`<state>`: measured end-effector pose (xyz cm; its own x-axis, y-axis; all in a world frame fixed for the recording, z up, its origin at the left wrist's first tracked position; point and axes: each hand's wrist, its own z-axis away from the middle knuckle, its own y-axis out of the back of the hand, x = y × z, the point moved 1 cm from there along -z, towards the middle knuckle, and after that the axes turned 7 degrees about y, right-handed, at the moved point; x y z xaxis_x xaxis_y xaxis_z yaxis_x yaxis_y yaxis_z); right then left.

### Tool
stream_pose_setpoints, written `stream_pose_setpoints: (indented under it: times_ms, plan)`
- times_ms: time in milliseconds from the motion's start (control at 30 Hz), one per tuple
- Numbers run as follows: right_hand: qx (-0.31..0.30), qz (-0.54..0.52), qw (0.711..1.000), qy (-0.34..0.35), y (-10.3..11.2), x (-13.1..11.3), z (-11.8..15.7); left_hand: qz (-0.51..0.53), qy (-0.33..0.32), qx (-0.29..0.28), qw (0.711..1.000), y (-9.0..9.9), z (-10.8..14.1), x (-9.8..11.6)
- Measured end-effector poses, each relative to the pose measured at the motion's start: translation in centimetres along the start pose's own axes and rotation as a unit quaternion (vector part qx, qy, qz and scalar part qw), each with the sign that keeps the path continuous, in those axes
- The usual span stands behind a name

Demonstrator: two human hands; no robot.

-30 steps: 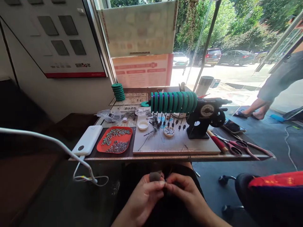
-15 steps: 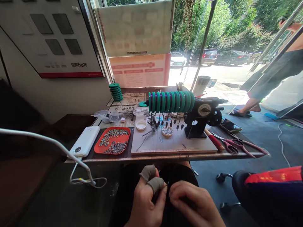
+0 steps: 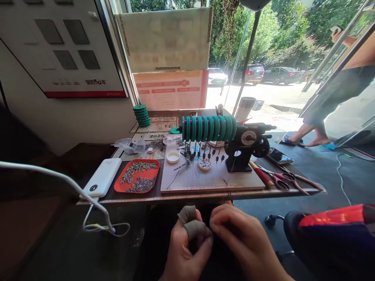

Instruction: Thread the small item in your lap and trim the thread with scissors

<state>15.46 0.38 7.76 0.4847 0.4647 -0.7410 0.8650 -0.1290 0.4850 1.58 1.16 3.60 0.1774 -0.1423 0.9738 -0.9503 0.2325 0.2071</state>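
Fingers of both hands are curled in and pinched together below the table edge: the left hand (image 3: 187, 244), with grey fabric cots (image 3: 191, 222) over two fingertips, meets the right hand (image 3: 237, 238) at a point where something very small is gripped, too small and dark to identify. A thin dark thread (image 3: 227, 187) runs from the board's front edge down toward that pinch, though whether it ends between the fingers cannot be told.

On the table (image 3: 205, 196) above, a red tray (image 3: 137, 181) holds two heaps of small metal pieces. A white cap (image 3: 173, 157) and a little round dish (image 3: 204, 163) of pale beads sit on the wooden board (image 3: 211, 179). Behind them a black winding machine (image 3: 246, 146) carries a row of green spools (image 3: 208, 128), with weighted threads hanging. A white power bank (image 3: 102, 177) lies left of the tray; red scissors (image 3: 285, 181) lie at right. The table edge stands between the hands and all of these. Another person's legs (image 3: 316, 121) show outside.
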Motion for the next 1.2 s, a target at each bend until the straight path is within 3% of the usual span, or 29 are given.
stream_pose_setpoints:
  times_ms: [133,233,400,967,1200]
  plan:
    - [0.086,0.084,0.990,0.068,0.0,0.0,-0.4,0.116,0.073,-0.033,0.990,0.0,-0.1,-0.2]
    - [0.148,0.184,0.956,0.173,-0.2,0.5,0.3,0.149,0.106,-0.035,0.983,-0.1,-0.1,-0.5]
    - [0.112,0.279,0.914,0.271,0.4,0.9,1.2,0.156,0.108,-0.016,0.982,-0.4,0.0,-0.7]
    - [0.108,0.318,0.897,0.287,0.2,1.2,1.8,0.118,0.083,-0.028,0.989,-0.1,0.0,-0.6]
    - [0.116,0.304,0.904,0.279,0.3,1.1,1.4,0.111,0.087,-0.024,0.990,-0.1,0.0,-0.6]
